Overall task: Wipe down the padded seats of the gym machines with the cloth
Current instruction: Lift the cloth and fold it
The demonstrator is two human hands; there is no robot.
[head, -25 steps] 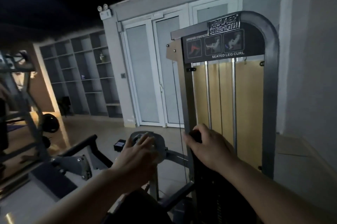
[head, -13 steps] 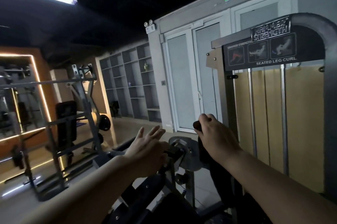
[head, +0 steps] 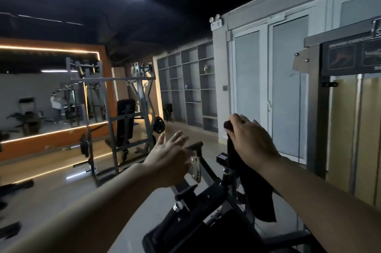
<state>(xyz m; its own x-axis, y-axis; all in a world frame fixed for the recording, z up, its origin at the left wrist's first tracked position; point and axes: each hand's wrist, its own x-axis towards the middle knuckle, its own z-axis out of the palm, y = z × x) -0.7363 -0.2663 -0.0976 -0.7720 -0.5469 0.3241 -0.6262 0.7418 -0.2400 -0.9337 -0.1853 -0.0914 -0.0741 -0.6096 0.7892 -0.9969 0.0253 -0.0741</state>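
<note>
Far left: wall mirror [head: 47, 96] in an orange frame, more gym gear reflected in it. Next along, a grey rack [head: 115, 112] with a black padded bench [head: 125, 117] upright inside it, well apart from the person. No sign either way whether that pad has been wiped.

Centre: left hand [head: 167, 156] raised over the near machine [head: 206, 201], fingers straight and spread, holding nothing, touching nothing that I can make out.

Right of it: right hand [head: 250, 139] curled tight around the top of the cloth [head: 254, 191]. The cloth is dark, nearly black, limp, and hangs in a long fold from the fist down past the machine's frame. It looks soft and dry, though the light is too dim to be sure. It is in the air, not on any pad.

Far right: weight stack housing [head: 350, 129] with a picture placard, glass doors [head: 270, 92] behind.

Progress: no wiping in hand at this moment. The near machine's padding sits low in the frame and is too dark to judge clean or not. My read is that the person is between machines, with at least the far bench left to do.
</note>
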